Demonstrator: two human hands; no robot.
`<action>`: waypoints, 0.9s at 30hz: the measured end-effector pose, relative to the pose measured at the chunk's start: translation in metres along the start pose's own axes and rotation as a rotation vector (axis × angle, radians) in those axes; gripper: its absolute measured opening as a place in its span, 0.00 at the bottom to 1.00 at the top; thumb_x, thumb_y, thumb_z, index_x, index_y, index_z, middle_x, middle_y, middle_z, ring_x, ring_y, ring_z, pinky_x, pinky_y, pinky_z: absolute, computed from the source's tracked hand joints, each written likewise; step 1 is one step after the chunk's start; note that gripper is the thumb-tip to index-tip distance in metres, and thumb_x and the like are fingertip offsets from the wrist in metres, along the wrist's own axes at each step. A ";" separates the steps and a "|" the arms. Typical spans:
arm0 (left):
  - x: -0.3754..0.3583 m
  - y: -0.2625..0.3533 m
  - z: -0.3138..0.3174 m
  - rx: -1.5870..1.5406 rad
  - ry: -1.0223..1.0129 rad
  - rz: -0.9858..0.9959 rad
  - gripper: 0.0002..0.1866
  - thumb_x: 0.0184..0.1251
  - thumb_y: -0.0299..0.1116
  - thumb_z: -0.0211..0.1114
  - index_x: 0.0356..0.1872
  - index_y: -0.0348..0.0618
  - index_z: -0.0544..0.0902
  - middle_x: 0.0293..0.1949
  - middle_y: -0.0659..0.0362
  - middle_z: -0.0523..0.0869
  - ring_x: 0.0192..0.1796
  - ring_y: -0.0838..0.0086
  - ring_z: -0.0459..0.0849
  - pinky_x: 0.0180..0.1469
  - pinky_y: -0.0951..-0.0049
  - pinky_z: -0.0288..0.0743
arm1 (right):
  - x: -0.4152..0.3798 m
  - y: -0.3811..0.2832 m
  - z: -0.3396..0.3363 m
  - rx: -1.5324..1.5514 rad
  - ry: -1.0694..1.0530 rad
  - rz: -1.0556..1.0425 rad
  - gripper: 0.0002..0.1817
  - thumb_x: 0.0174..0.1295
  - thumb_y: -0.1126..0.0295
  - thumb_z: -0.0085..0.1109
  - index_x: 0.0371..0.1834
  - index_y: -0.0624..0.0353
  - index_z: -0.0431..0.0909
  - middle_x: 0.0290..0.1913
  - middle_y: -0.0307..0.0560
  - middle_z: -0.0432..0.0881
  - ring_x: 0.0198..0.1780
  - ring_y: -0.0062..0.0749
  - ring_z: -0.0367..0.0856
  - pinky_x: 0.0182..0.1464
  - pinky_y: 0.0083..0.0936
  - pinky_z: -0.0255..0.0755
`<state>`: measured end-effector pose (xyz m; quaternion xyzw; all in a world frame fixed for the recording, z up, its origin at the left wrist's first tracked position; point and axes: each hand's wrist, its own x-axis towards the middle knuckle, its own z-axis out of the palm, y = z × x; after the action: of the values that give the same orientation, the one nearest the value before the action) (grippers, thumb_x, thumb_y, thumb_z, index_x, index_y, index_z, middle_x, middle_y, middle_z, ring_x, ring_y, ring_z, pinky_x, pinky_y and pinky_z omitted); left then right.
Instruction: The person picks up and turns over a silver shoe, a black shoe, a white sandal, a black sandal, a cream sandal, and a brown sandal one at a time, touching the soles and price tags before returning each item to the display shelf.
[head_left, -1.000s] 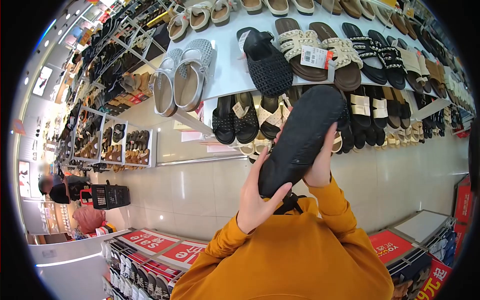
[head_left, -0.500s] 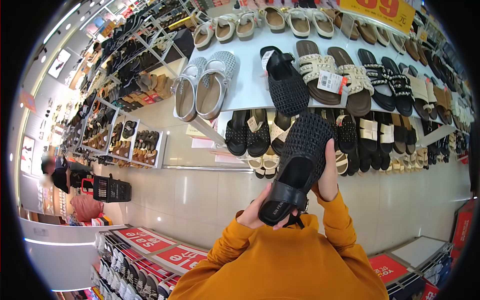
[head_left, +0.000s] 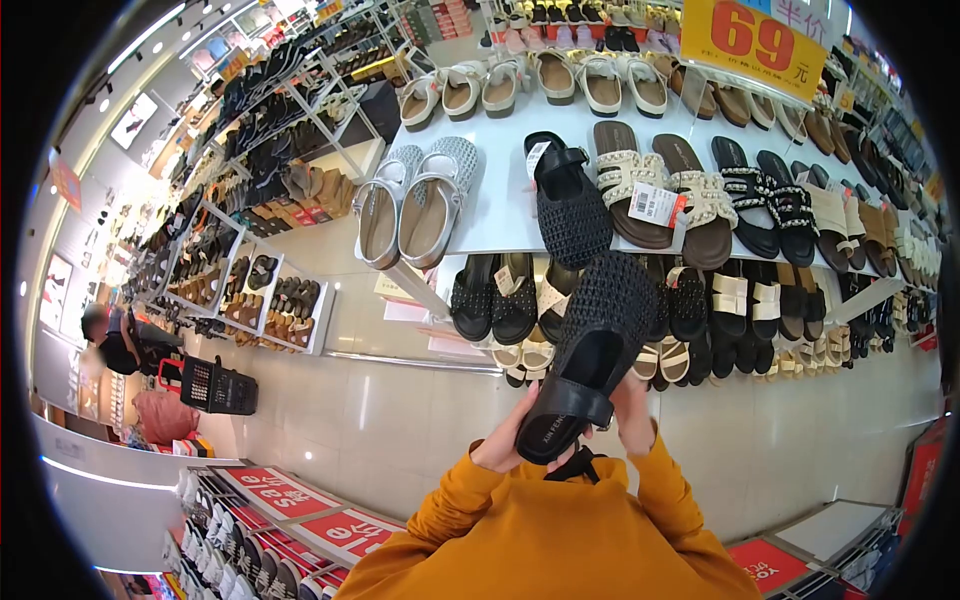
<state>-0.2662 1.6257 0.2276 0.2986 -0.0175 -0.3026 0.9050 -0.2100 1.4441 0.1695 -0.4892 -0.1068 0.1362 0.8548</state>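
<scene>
A black woven slingback shoe (head_left: pixel 606 310) with a broad buckled strap is tilted in front of my chest, toe away from me. My left hand (head_left: pixel 503 436) is closed around its heel end, with fingertips showing past the strap. Close to the strap's right end is my right hand (head_left: pixel 632 412); its fingers are largely hidden by the shoe and slightly blurred. The matching black shoe (head_left: pixel 575 215), with a white tag inside, lies on the white display table (head_left: pixel 497 210) just beyond. Silver mesh shoes (head_left: pixel 430 205) are to its left, and pearl-trimmed brown slides (head_left: pixel 632 185) to its right.
Below the tabletop, a lower shelf holds black sandals (head_left: pixel 513 300) and cream ones. A yellow price sign (head_left: pixel 752 45) stands at the back. At left, a person (head_left: pixel 120 345) is near a black basket (head_left: pixel 215 385). Racks with red sale signs (head_left: pixel 290 497) are close by me.
My right hand has slid from the shoe's woven side down toward the strap. The shoe has come slightly lower, still in my left hand. The view has tilted up a little.
</scene>
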 end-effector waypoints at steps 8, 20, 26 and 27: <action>0.040 0.019 -0.013 0.974 0.372 0.174 0.29 0.81 0.52 0.41 0.64 0.36 0.70 0.45 0.54 0.85 0.49 0.71 0.83 0.54 0.74 0.73 | -0.031 -0.011 -0.014 -0.010 0.161 -0.065 0.32 0.73 0.67 0.46 0.75 0.68 0.48 0.63 0.57 0.71 0.60 0.40 0.77 0.62 0.33 0.71; 0.124 0.093 -0.014 0.567 0.508 0.365 0.30 0.73 0.48 0.59 0.56 0.24 0.71 0.51 0.42 0.85 0.51 0.62 0.87 0.57 0.71 0.79 | -0.057 -0.081 -0.001 0.228 -0.261 0.396 0.38 0.62 0.79 0.57 0.74 0.63 0.48 0.72 0.54 0.61 0.55 0.49 0.81 0.34 0.32 0.87; 0.041 0.067 -0.035 0.576 0.554 0.383 0.20 0.76 0.37 0.56 0.57 0.27 0.75 0.52 0.50 0.84 0.51 0.66 0.86 0.56 0.71 0.79 | -0.023 -0.091 -0.004 0.072 -0.297 0.319 0.34 0.64 0.74 0.57 0.72 0.68 0.54 0.68 0.55 0.68 0.51 0.46 0.83 0.31 0.33 0.87; 0.018 0.059 -0.032 0.549 0.535 0.401 0.20 0.76 0.36 0.55 0.58 0.28 0.75 0.52 0.51 0.83 0.50 0.67 0.86 0.55 0.71 0.80 | -0.015 -0.093 0.000 0.096 -0.296 0.315 0.34 0.64 0.73 0.57 0.72 0.68 0.54 0.67 0.55 0.68 0.51 0.46 0.83 0.31 0.33 0.87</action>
<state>-0.2126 1.6700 0.2313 0.5871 0.0801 -0.0170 0.8054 -0.2124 1.3939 0.2487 -0.4334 -0.1468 0.3435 0.8201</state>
